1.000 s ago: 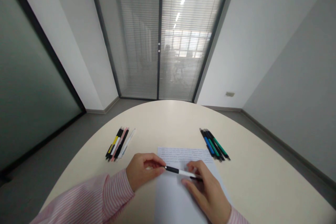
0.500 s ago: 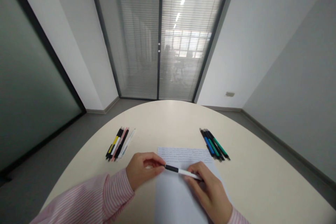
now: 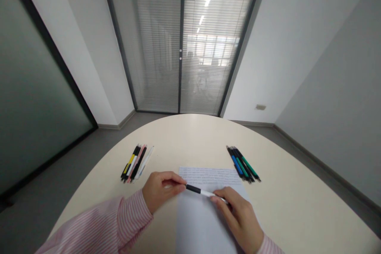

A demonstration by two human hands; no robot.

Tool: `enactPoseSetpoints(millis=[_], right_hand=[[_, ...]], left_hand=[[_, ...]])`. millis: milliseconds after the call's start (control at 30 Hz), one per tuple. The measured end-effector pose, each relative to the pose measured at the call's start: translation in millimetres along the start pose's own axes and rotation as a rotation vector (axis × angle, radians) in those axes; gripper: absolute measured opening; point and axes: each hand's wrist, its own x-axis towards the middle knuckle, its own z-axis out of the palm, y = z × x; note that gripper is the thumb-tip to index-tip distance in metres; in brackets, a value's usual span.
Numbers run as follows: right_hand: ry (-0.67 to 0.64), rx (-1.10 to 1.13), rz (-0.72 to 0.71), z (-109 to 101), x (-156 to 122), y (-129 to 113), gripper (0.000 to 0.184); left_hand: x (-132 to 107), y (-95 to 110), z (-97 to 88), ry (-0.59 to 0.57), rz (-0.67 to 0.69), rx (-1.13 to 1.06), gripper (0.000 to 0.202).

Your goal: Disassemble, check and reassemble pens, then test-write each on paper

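A black-and-white pen [image 3: 193, 188] lies across both hands above a sheet of paper [image 3: 202, 222]. With thumb and fingertips, my left hand [image 3: 162, 190] pinches the pen's black end. My right hand [image 3: 236, 214] is closed around the white end, whose tip is partly hidden by the fingers. Lines of handwriting fill the top of the sheet, while its lower part looks blank. The right hand covers some of the paper's right side.
Several pens [image 3: 135, 162] in yellow, white, pink and black lie side by side at the left. Another group of blue, green and black pens [image 3: 242, 162] lies at the right. The round cream table [image 3: 190, 139] stands before a glass door with blinds [image 3: 205, 87].
My right hand has slid slightly right and down along the pen, baring a bit more of its white barrel. The pen and my left hand have shifted slightly left.
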Motion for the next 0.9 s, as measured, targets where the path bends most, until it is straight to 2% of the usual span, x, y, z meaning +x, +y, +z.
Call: enactPoseSetpoints(millis=[100, 167, 233, 300, 400, 500, 600, 667, 900], right_hand=[[0.029, 0.170, 0.153, -4, 2, -1, 0.018], [0.115, 0.386, 0.267, -6, 6, -2, 0.023], [0.222, 0.650, 0.316, -7, 14, -3, 0.025], [0.280, 0.955, 0.344, -7, 26, -5, 0.022], [0.295, 1.409, 0.438, -4, 45, -8, 0.017], [0.277, 1.705, 0.476, 0, 62, -14, 0.023], [0.262, 1.835, 0.541, 4, 72, -20, 0.043], [0.285, 1.846, 0.563, 6, 75, -22, 0.049], [0.263, 1.828, 0.612, 8, 76, -19, 0.047]], left_hand=[[-1, 1, -0.1, -0.009, -0.011, 0.001, 0.015], [-3, 2, 0.8, -0.034, -0.010, -0.008, 0.018], [-6, 3, 2.0, -0.074, 0.037, -0.002, 0.028], [-10, 3, 3.5, -0.082, 0.145, 0.075, 0.037], [-17, 1, 6.3, -0.111, 0.382, 0.312, 0.016], [-22, -5, 10.2, -0.266, 0.572, 0.446, 0.023], [-24, -10, 12.9, -0.413, 0.668, 0.487, 0.021], [-23, -13, 13.1, -0.471, 0.691, 0.519, 0.020], [-21, -9, 11.1, -0.496, 0.715, 0.585, 0.020]])
